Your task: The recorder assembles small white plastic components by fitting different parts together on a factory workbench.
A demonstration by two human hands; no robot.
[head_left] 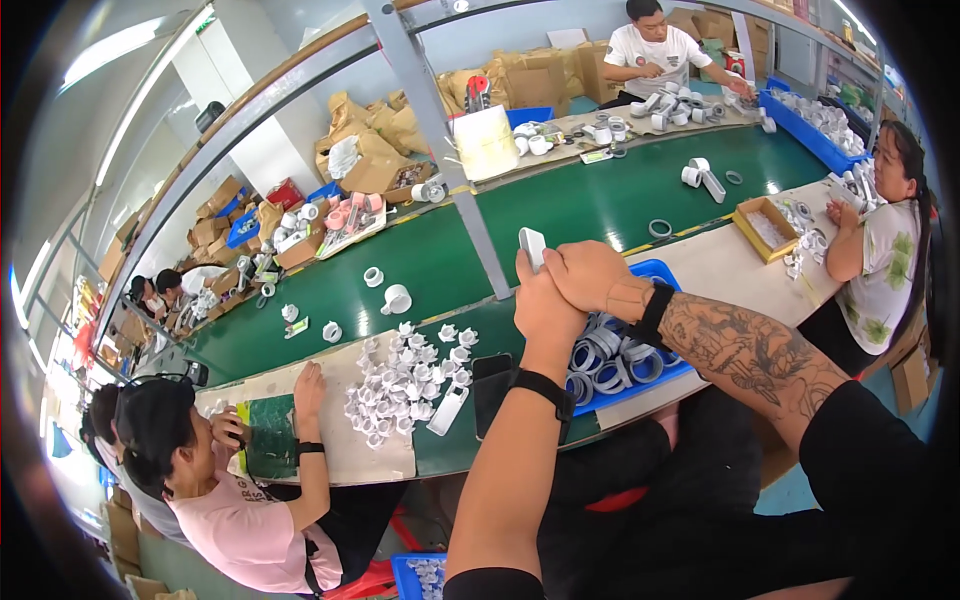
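Both hands meet over the near edge of the green conveyor, in the middle of the view. My left hand [545, 308] is closed round a white elongated plastic part [533, 242], whose rounded end sticks up past the fingers. Pressed against it from the right, my right hand [588, 274] is closed on the same part; its fingertips are partly hidden. Just below my hands stands a blue tray [668, 268] with several grey-and-white rings [612, 376]. To the left of my left wrist lies a black phone [492, 395], beside a white flat handle-like part [447, 411].
A heap of small white plastic pieces [395, 385] lies left of the phone. A grey metal post [440, 130] rises beyond my hands. White housings [704, 178] sit on the green conveyor [590, 190]. Co-workers sit at left [250, 530], right [885, 230] and across [655, 50].
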